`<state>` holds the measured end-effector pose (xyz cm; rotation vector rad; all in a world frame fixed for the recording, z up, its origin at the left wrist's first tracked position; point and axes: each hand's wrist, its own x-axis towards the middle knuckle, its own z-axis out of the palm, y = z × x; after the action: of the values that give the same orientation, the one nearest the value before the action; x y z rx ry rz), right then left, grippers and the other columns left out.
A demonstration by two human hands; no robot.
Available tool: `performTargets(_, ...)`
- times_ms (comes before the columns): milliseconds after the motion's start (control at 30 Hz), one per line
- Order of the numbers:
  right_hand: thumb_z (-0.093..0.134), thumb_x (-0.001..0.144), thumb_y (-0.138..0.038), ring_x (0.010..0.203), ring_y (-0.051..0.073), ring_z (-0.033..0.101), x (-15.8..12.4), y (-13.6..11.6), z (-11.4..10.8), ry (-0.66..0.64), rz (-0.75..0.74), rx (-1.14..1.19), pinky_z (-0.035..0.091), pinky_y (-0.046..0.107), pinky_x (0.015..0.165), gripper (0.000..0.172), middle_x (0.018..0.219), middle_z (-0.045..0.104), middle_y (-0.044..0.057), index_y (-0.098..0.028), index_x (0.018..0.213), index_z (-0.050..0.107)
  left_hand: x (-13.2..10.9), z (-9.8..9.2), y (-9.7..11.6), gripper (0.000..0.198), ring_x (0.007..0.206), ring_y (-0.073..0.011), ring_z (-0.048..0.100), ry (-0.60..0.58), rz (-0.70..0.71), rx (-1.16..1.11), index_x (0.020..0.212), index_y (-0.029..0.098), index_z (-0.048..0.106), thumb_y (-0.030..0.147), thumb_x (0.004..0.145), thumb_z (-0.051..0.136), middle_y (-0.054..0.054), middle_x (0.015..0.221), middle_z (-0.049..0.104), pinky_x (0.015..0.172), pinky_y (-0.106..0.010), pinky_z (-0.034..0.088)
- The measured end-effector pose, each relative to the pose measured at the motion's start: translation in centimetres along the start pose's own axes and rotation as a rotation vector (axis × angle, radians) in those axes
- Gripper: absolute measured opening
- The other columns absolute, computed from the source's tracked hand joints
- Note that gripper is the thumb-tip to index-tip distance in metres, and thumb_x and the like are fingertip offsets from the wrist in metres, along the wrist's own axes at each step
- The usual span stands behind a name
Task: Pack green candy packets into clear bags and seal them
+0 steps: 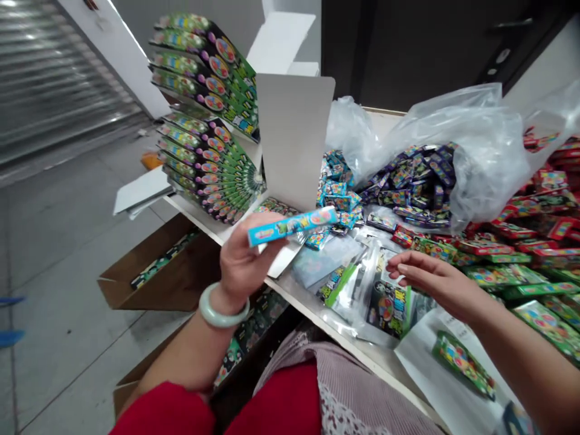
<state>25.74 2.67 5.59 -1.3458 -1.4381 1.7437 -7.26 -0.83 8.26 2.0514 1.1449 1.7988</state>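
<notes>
My left hand [244, 257], with a pale green bangle [223, 308] on its wrist, is closed on a long light-blue printed box [293, 225], held level above the table's near edge. My right hand [432, 279] hovers with its fingers spread over clear plastic sleeves [362, 284] that lie on the white table [376, 357]. One sleeve there holds a dark and green printed pack [390, 305]. Nothing is in the right hand.
Fanned stacks of green and purple boxes [206, 121] stand at the back left beside a white card divider [294, 136]. A clear bag of small purple and blue packs [417, 175] lies behind. Red and green packs [521, 254] cover the right side. Open cartons [158, 272] sit on the floor.
</notes>
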Motion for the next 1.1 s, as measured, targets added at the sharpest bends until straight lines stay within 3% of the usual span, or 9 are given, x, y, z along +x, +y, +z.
performTargets(100, 0.065, 0.078, -0.047, 0.081, 0.019, 0.062, 0.8, 1.7, 0.9, -0.024, -0.071, -0.179, 0.049, 0.032, 0.075, 0.029, 0.088, 0.067, 0.005, -0.02, 0.09, 0.066, 2.1, -1.8, -5.6, 0.032, 0.113, -0.0217, 0.06, -0.144, 0.165, 0.282, 0.119, 0.024, 0.058, 0.014, 0.089, 0.056, -0.007, 0.118, 0.064, 0.1, -0.044, 0.048)
performTargets(233, 0.054, 0.084, -0.038, 0.081, 0.021, 0.063, 2.0, 3.6, 2.3, -0.056, -0.154, -0.471, 0.05, 0.035, 0.074, 0.022, 0.089, 0.069, 0.006, -0.02, 0.091, 0.064, 0.8, -1.3, -13.3, 0.034, 0.123, -0.0242, 0.053, -0.405, 0.17, 0.528, 0.119, 0.019, 0.055, 0.011, 0.089, 0.042, -0.012, 0.122, 0.061, 0.108, -0.053, 0.038)
performTargets(333, 0.051, 0.087, -0.03, 0.085, 0.022, 0.065, 2.9, 3.7, 2.6, -0.038, -0.204, -0.708, 0.05, 0.037, 0.076, 0.019, 0.094, 0.07, 0.008, -0.02, 0.095, 0.064, -0.6, -1.0, -15.6, 0.04, 0.128, -0.0263, 0.049, -0.52, 0.146, 0.538, 0.12, 0.015, 0.054, 0.007, 0.083, 0.04, -0.015, 0.125, 0.059, 0.11, -0.055, 0.035)
performTargets(433, 0.051, 0.088, -0.024, 0.092, 0.024, 0.064, 4.2, 3.1, 3.0, -0.05, -0.289, -0.895, 0.049, 0.038, 0.081, 0.018, 0.099, 0.07, 0.01, -0.019, 0.099, 0.065, -1.5, -0.8, -14.4, 0.045, 0.136, -0.0302, 0.04, -0.605, 0.107, 0.535, 0.127, 0.014, 0.05, 0.012, 0.082, 0.046, -0.017, 0.136, 0.052, 0.11, -0.057, 0.034)
performTargets(500, 0.052, 0.088, -0.02, 0.097, 0.025, 0.063, 5.5, 2.7, 3.7, -0.072, -0.37, -0.993, 0.049, 0.038, 0.086, 0.019, 0.103, 0.069, 0.011, -0.019, 0.101, 0.066, -2.2, 0.2, -12.2, 0.048, 0.139, -0.0324, 0.033, -0.581, 0.042, 0.563, 0.132, 0.014, 0.044, 0.019, 0.085, 0.05, -0.018, 0.142, 0.045, 0.112, -0.06, 0.028)
performTargets(567, 0.052, 0.088, -0.017, 0.1, 0.026, 0.063, 6.7, 2.4, 4.6, -0.099, -0.438, -1.054, 0.048, 0.039, 0.089, 0.022, 0.106, 0.069, 0.013, -0.019, 0.105, 0.066, -3.3, 2.1, -9.5, 0.043, 0.135, -0.0292, 0.04, -0.559, -0.022, 0.536, 0.131, 0.015, 0.043, 0.023, 0.09, 0.051, -0.017, 0.136, 0.05, 0.112, -0.054, 0.033)
performTargets(700, 0.049, 0.09, -0.018, 0.102, 0.027, 0.062, 7.3, 2.0, 5.7, -0.08, -0.499, -1.028, 0.048, 0.042, 0.091, 0.024, 0.108, 0.068, 0.014, -0.017, 0.109, 0.065, -6.1, 6.5, -5.6, 0.047, 0.128, -0.0318, 0.046, -0.848, -0.161, 0.463, 0.127, 0.013, 0.046, 0.032, 0.087, 0.06, -0.018, 0.131, 0.053, 0.106, -0.05, 0.041)
performTargets(833, 0.05, 0.092, -0.023, 0.105, 0.024, 0.061, 5.3, 1.8, 4.6, -0.057, -0.52, -0.883, 0.048, 0.042, 0.094, 0.021, 0.111, 0.067, 0.012, -0.02, 0.107, 0.064, -6.9, 8.2, -4.8, 0.039, 0.132, -0.034, 0.041, -0.909, -0.288, 0.512, 0.12, 0.011, 0.052, 0.029, 0.086, 0.061, -0.018, 0.128, 0.056, 0.107, -0.051, 0.039)
performTargets(1100, 0.05, 0.091, -0.024, 0.105, 0.023, 0.061, 2.1, 3.0, 3.0, -0.014, -0.463, -0.684, 0.046, 0.04, 0.095, 0.016, 0.108, 0.068, 0.008, -0.023, 0.101, 0.063, -7.3, 8.2, -4.1, 0.038, 0.133, -0.0368, 0.04, -0.991, -0.273, 0.562, 0.119, 0.012, 0.056, 0.028, 0.085, 0.062, -0.019, 0.134, 0.053, 0.108, -0.054, 0.037)
